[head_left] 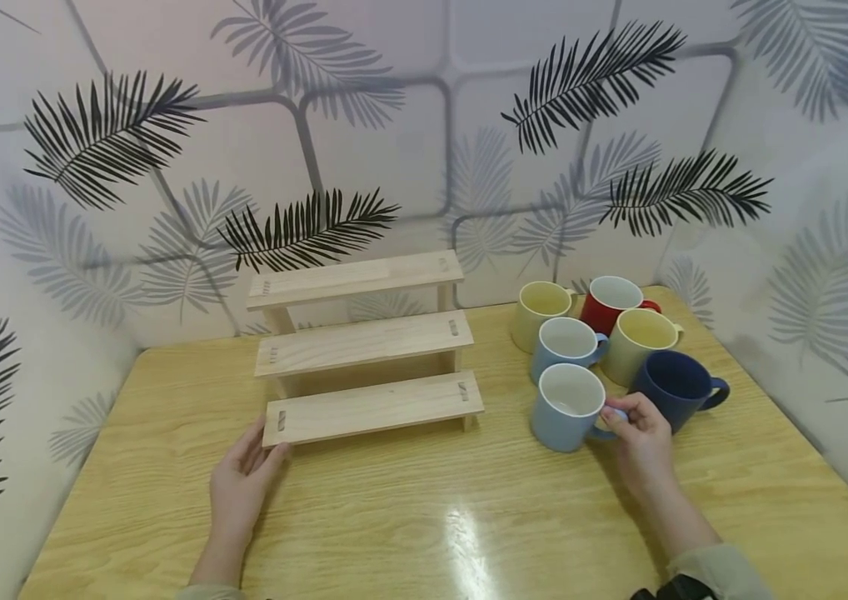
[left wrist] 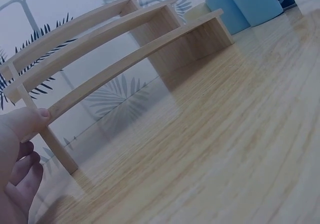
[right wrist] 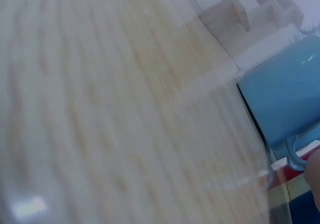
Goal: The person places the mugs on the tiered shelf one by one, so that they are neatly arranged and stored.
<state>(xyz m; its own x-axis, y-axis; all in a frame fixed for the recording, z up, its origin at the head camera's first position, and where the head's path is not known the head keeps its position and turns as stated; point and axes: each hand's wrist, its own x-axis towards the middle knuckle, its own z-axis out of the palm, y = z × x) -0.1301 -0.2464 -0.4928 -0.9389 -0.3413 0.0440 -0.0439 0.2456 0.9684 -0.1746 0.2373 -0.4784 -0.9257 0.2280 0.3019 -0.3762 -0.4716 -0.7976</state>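
A three-tier wooden display stand is near the back of the table, left of the mugs. My left hand holds the left end of its lowest board, thumb at the front corner; in the left wrist view, the thumb lies on the board's end and the other fingers curl beside the leg. With my right hand I pinch the handle of the nearest light blue mug. This mug is upright; whether its base touches the table I cannot tell. In the right wrist view the light blue mug shows only partly.
Behind the held mug are a second light blue mug, two cream mugs, one at back left and one at right, a red mug and a dark blue mug. A leaf-patterned wall borders the wooden table.
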